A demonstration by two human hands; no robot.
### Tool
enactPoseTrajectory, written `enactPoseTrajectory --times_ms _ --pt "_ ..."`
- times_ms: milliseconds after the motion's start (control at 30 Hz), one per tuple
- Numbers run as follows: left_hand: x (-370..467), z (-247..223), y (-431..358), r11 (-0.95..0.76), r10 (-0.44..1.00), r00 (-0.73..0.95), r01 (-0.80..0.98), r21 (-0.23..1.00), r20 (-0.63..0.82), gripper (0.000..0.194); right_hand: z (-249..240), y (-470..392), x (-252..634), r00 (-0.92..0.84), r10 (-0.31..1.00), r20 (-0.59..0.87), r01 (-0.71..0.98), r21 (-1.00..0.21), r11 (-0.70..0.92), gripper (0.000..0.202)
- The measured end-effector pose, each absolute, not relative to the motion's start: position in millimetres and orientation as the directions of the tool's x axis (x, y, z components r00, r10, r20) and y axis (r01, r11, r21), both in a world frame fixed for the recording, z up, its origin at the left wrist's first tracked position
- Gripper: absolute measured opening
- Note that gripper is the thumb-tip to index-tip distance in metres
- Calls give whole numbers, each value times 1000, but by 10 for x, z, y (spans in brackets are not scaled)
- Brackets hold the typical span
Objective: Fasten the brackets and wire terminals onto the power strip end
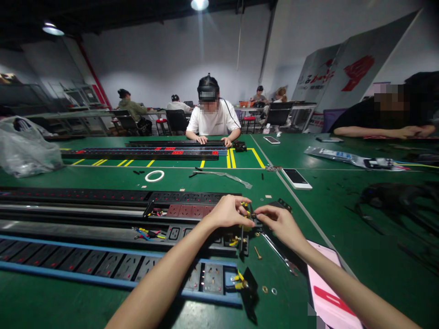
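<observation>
My left hand [230,212] is closed around the black end bracket [245,237] of a power strip with dark sockets [188,232]. Thumb and fingers of my right hand [281,224] pinch at the bracket's outer side; the small part between them is too small to name. Yellow-sleeved wires show around the bracket. In front lies a blue-edged power strip [130,267] with its own black end bracket [249,292] and yellow wire terminals. A wrench [277,252] lies below my right hand, near a brass bolt [258,252] and loose washers [265,289].
Behind lies a strip with brown sockets [188,210]. A tape ring [154,176], a white phone [297,178] and a pink phone [331,283] rest on the green table [329,205]. Black cables [387,205] lie right, a plastic bag [29,148] left. A co-worker [213,116] sits opposite.
</observation>
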State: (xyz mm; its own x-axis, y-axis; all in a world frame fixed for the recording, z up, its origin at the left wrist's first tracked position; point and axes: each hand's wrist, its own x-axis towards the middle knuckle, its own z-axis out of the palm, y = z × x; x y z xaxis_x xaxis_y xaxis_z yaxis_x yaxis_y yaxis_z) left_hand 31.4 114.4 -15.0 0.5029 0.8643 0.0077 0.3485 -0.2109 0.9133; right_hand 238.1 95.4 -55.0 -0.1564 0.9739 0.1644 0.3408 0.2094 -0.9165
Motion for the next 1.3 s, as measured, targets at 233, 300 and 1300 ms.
enactPoseTrajectory --times_ms 233,300,1300 --pt "317 -131 1133 -189 870 492 339 921 -3 81 -512 935 2342 -86 979 184 401 -893 203 23" --pt "316 -122 1128 -188 872 489 345 920 -6 81 -510 937 2340 -86 983 164 372 -910 184 24" --pt "324 -117 1116 -196 873 487 374 907 -12 83 -509 973 2426 -268 930 250 362 -869 338 27"
